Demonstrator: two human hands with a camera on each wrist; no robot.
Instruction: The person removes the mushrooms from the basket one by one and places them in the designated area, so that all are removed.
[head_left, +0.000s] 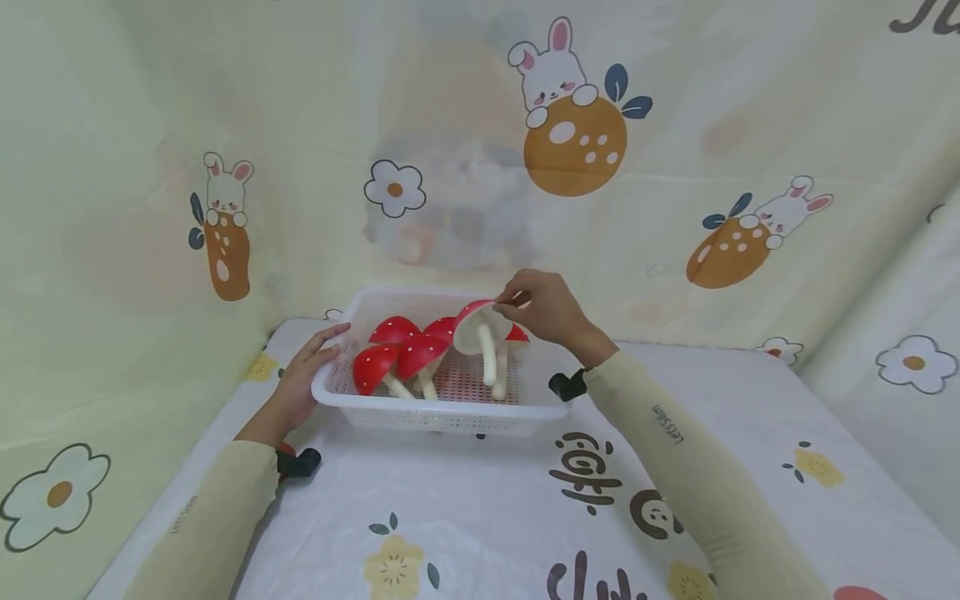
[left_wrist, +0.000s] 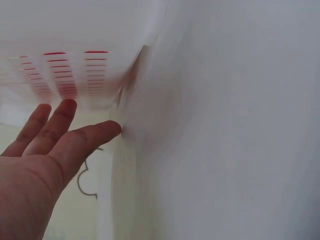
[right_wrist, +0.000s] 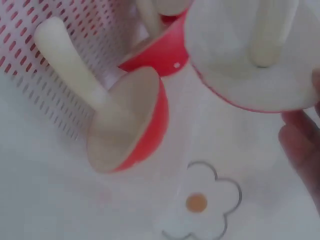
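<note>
My right hand (head_left: 553, 310) pinches the cap edge of a toy mushroom (head_left: 470, 337) with a red, white-dotted cap and a cream stem. It is held over the right part of a white perforated basket (head_left: 450, 408), its pale underside turned toward me and its stem pointing down. Several more red-capped mushrooms (head_left: 422, 354) lie in the basket, mostly on the left. Behind the held one, another mushroom (right_wrist: 127, 117) leans by the basket wall. My left hand (head_left: 302, 379) is at the basket's left end, fingers extended along its outer side, fingertips near the rim.
The basket stands on a table with a white printed cloth (head_left: 465, 508), toward the back. A cream curtain (head_left: 315, 108) with rabbit and flower prints hangs close behind it. Dark wrist straps (head_left: 567, 386) show at both sleeves.
</note>
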